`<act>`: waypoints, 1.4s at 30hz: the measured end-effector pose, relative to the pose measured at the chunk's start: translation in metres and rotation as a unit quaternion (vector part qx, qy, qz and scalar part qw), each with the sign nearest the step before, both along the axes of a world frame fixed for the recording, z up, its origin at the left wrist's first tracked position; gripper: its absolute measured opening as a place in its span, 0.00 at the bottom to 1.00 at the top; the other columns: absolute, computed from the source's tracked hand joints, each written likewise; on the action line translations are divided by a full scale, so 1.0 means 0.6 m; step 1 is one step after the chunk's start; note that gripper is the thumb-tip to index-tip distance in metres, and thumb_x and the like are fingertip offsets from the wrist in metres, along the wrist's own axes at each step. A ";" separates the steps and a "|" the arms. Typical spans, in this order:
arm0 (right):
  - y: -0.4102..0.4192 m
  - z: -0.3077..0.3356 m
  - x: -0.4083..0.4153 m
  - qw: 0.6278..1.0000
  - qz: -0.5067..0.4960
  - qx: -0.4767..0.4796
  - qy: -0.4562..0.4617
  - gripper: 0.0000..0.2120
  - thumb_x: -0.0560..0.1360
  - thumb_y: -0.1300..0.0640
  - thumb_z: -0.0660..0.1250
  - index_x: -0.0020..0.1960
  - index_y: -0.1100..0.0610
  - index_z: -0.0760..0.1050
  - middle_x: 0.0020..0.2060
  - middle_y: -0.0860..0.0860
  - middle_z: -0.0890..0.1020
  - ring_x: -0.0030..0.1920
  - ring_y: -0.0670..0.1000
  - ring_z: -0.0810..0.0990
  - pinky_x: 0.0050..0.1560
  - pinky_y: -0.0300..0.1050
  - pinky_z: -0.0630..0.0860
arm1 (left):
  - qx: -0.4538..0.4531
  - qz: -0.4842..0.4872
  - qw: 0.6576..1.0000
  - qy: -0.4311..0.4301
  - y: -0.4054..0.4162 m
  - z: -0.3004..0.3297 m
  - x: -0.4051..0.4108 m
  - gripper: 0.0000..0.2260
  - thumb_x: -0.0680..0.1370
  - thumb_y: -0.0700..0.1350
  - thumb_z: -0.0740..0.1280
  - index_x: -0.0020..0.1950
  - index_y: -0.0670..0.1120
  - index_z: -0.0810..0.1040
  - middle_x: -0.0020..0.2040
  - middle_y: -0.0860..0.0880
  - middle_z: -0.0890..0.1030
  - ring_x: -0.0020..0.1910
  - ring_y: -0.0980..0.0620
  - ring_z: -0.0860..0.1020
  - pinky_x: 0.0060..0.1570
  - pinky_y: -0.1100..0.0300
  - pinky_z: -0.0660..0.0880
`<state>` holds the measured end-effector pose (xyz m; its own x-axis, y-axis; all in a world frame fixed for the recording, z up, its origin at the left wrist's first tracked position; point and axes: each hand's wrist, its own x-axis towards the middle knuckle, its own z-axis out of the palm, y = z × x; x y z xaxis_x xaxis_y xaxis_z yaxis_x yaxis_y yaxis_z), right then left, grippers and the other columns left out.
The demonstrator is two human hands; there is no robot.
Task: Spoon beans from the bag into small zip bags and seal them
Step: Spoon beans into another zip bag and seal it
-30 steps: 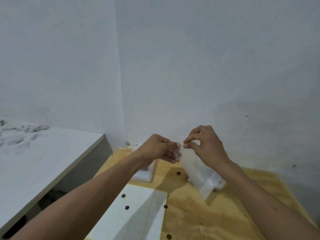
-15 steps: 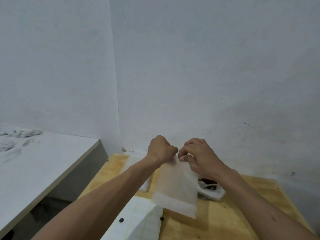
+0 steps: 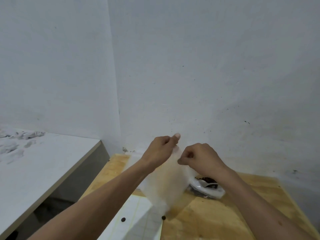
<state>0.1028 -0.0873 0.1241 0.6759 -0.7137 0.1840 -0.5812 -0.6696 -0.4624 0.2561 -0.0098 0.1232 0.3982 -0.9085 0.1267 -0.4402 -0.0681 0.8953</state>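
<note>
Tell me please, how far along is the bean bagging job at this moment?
Early. Done: nothing visible; no filled zip bag shows. In hand: left hand and right hand pinch the top of an empty small zip bag, seemingly opening it. Left: spooning beans from the bean bag, where the spoon lies, then sealing.

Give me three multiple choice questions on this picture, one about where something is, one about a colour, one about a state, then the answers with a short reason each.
1. Where does the spoon lie?
A. in the bean bag on the wooden table
B. on the grey shelf
C. in the left hand

2. What colour is the small zip bag?
A. black
B. translucent white
C. red

3. How is the small zip bag held?
A. lying flat on the table
B. pinched at its top by both hands
C. dangling from one hand

Answers: 1 A, its shiny bowl shows in the bag's open mouth. 2 B, the table shows faintly through it. 3 B, the left hand and right hand grip its top edge.
</note>
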 end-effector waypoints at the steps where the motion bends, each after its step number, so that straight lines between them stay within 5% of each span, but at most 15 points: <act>1: -0.001 0.001 -0.004 0.999 -0.020 0.038 -0.026 0.05 0.74 0.49 0.74 0.40 0.48 0.85 0.37 0.43 0.85 0.40 0.44 0.82 0.42 0.41 0.77 | 0.007 -0.023 0.999 -0.035 0.007 -0.002 -0.004 0.29 0.80 0.67 0.61 0.69 0.47 0.78 0.62 0.52 0.82 0.61 0.53 0.79 0.59 0.55 0.75; 4: -0.010 0.009 -0.015 0.988 -0.059 0.132 -0.051 0.07 0.74 0.54 0.73 0.39 0.54 0.84 0.36 0.46 0.86 0.40 0.48 0.83 0.45 0.46 0.79 | 0.056 -0.094 0.977 -0.181 0.025 -0.020 -0.014 0.48 0.70 0.72 0.70 0.82 0.51 0.56 0.76 0.53 0.68 0.74 0.54 0.66 0.71 0.55 0.66; 8: -0.010 0.024 -0.023 0.946 -0.034 0.311 -0.079 0.10 0.72 0.55 0.72 0.35 0.57 0.76 0.31 0.50 0.80 0.36 0.51 0.75 0.41 0.45 0.72 | 0.068 -0.141 0.906 -0.393 0.026 -0.065 -0.006 0.60 0.66 0.68 0.77 0.83 0.43 0.47 0.78 0.48 0.60 0.77 0.49 0.58 0.79 0.54 0.47; 13: -0.009 0.021 -0.039 0.908 -0.001 0.394 -0.142 0.06 0.70 0.55 0.67 0.38 0.56 0.72 0.35 0.54 0.76 0.37 0.52 0.73 0.42 0.48 0.71 | 0.002 -0.123 0.897 -0.424 0.013 -0.083 -0.002 0.51 0.68 0.65 0.75 0.80 0.42 0.57 0.69 0.48 0.69 0.70 0.48 0.66 0.79 0.47 0.50; 20: -0.006 0.007 -0.046 0.857 0.044 0.478 -0.189 0.18 0.76 0.65 0.57 0.57 0.74 0.79 0.52 0.68 0.84 0.52 0.66 0.85 0.58 0.57 0.81 | 0.000 -0.136 0.912 -0.386 0.012 -0.070 -0.019 0.48 0.69 0.64 0.77 0.79 0.44 0.58 0.66 0.50 0.69 0.64 0.50 0.66 0.72 0.57 0.59; 23: -0.004 0.001 -0.047 0.859 0.041 0.469 -0.203 0.19 0.75 0.71 0.54 0.58 0.75 0.78 0.52 0.68 0.84 0.52 0.65 0.86 0.59 0.58 0.81 | 0.008 -0.136 0.934 -0.331 0.015 -0.069 -0.027 0.49 0.68 0.64 0.77 0.80 0.46 0.57 0.68 0.51 0.69 0.67 0.52 0.66 0.69 0.60 0.62; 25: -0.003 -0.004 -0.052 0.868 0.047 0.450 -0.204 0.12 0.78 0.71 0.61 0.57 0.75 0.79 0.54 0.67 0.84 0.54 0.62 0.86 0.58 0.56 0.82 | 0.001 -0.139 0.935 -0.327 0.013 -0.069 -0.030 0.46 0.69 0.61 0.78 0.78 0.45 0.60 0.66 0.51 0.71 0.64 0.52 0.68 0.65 0.62 0.63; 28: -0.008 -0.014 -0.059 0.892 0.048 0.410 -0.185 0.08 0.78 0.64 0.70 0.54 0.64 0.85 0.51 0.63 0.86 0.53 0.60 0.86 0.58 0.52 0.82 | -0.006 -0.137 0.929 -0.345 0.010 -0.068 -0.033 0.39 0.70 0.59 0.78 0.74 0.45 0.66 0.62 0.50 0.74 0.59 0.51 0.72 0.61 0.60 0.65; 31: -0.018 -0.021 -0.060 0.943 0.028 0.312 -0.109 0.06 0.77 0.56 0.72 0.46 0.57 0.86 0.41 0.52 0.86 0.42 0.60 0.83 0.44 0.51 0.77 | 0.013 -0.132 0.926 -0.354 0.006 -0.070 -0.035 0.38 0.71 0.60 0.76 0.74 0.44 0.67 0.65 0.49 0.75 0.61 0.49 0.73 0.62 0.57 0.67; 33: -0.025 -0.023 -0.061 0.960 0.000 0.253 -0.117 0.09 0.76 0.61 0.69 0.38 0.58 0.82 0.33 0.51 0.79 0.35 0.56 0.76 0.38 0.46 0.71 | 0.030 -0.125 0.927 -0.351 0.001 -0.071 -0.035 0.38 0.72 0.62 0.74 0.75 0.46 0.65 0.67 0.49 0.74 0.62 0.49 0.73 0.63 0.56 0.68; 35: -0.035 -0.021 -0.070 0.975 -0.040 0.179 -0.127 0.08 0.76 0.61 0.71 0.41 0.53 0.85 0.37 0.46 0.85 0.35 0.46 0.82 0.39 0.34 0.74 | 0.047 -0.115 0.926 -0.356 -0.002 -0.073 -0.030 0.39 0.72 0.64 0.73 0.76 0.47 0.64 0.68 0.49 0.73 0.63 0.49 0.73 0.63 0.55 0.70; 37: -0.053 -0.021 -0.091 0.992 -0.095 0.066 -0.059 0.04 0.77 0.56 0.72 0.50 0.51 0.86 0.49 0.46 0.87 0.44 0.42 0.83 0.44 0.31 0.75 | 0.066 -0.104 0.927 -0.353 -0.002 -0.077 -0.024 0.41 0.72 0.65 0.72 0.77 0.48 0.62 0.69 0.49 0.72 0.64 0.48 0.72 0.62 0.55 0.70; 39: -0.073 -0.031 -0.119 0.983 -0.161 0.020 0.084 0.13 0.78 0.48 0.70 0.59 0.52 0.83 0.59 0.50 0.83 0.56 0.49 0.81 0.53 0.42 0.76 | 0.086 -0.102 0.931 -0.340 -0.001 -0.079 -0.020 0.41 0.72 0.65 0.72 0.78 0.47 0.61 0.71 0.49 0.71 0.65 0.48 0.72 0.61 0.57 0.69; 42: -0.087 -0.050 -0.157 0.948 -0.213 0.085 0.220 0.23 0.77 0.39 0.68 0.52 0.59 0.82 0.48 0.55 0.85 0.49 0.55 0.84 0.46 0.46 0.77 | 0.118 -0.103 0.944 -0.292 -0.004 -0.079 -0.023 0.42 0.72 0.64 0.73 0.79 0.47 0.61 0.73 0.49 0.70 0.67 0.48 0.71 0.62 0.56 0.71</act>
<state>0.0084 -0.1397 0.0940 0.3044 -0.9333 -0.1908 -0.9439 -0.2685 -0.1925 0.2423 -0.0125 0.0756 0.1355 -0.9893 0.0544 -0.8793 -0.0947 0.4668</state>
